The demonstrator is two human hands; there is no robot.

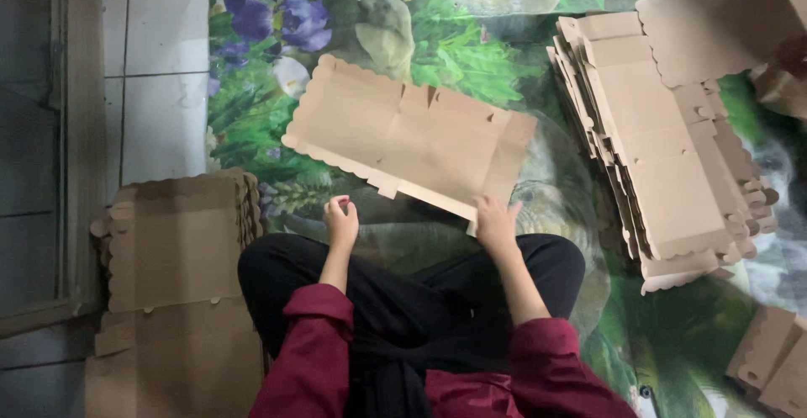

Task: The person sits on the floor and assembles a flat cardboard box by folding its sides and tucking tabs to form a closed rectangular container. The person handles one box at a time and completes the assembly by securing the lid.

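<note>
A flat brown cardboard box blank (412, 136) with scalloped edges lies on the flowered mat in front of my crossed legs. My right hand (496, 223) rests on its near right edge, fingers over the cardboard. My left hand (341, 219) hovers just off the blank's near left corner, fingers curled in with nothing seen in them. Dark red sleeves cover both forearms.
A tall stack of the same flat blanks (664, 149) sits at the right. Another pile of cardboard (172, 241) lies by my left knee. More cardboard pieces (773, 359) lie at the lower right. White floor tiles (160, 65) border the mat at the left.
</note>
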